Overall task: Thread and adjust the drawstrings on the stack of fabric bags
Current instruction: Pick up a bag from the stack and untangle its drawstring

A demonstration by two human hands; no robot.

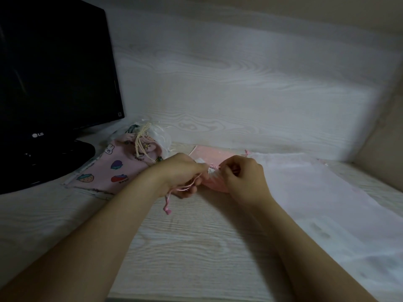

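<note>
Pale wood-grain desk, left hand gripping pink drawstring, right hand pinching small pink bag

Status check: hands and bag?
Left hand grips pink drawstring. Right hand pinches pink bag at gathered mouth. Printed bags lie left, not blocking.

Dim, cool indoor light, brightest on the pale wall behind, monitor almost pure black with faint streaks of reflection, soft shadows on the table, forearms blurred low in frame, wide-angle bending toward the edges
</note>
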